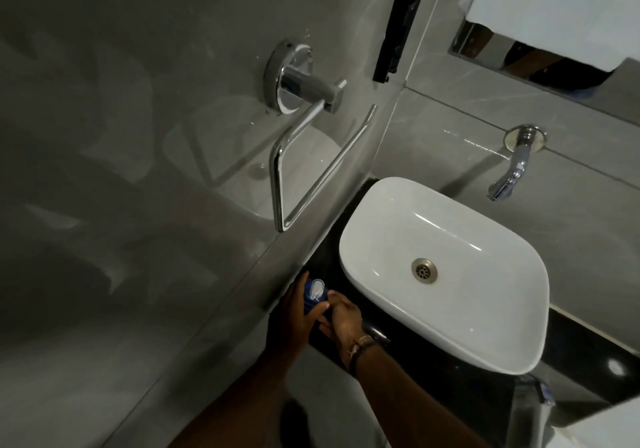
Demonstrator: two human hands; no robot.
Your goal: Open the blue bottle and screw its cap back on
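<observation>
The blue bottle (313, 295) with a pale cap on top stands on the black counter (398, 350), in the corner between the grey wall and the white basin. My left hand (298, 312) is wrapped around the bottle's body from the wall side. My right hand (341, 319) comes in from the basin side, its fingers touching the bottle's lower part just under the left thumb. Most of the bottle is hidden by the two hands. Whether the cap is tight or loose cannot be made out.
A white basin (446, 329) sits on the counter right of the hands, with a wall tap (509, 177) above it. A chrome towel ring (304, 156) juts from the left wall. A clear plastic bottle (530, 409) stands at the counter's near right.
</observation>
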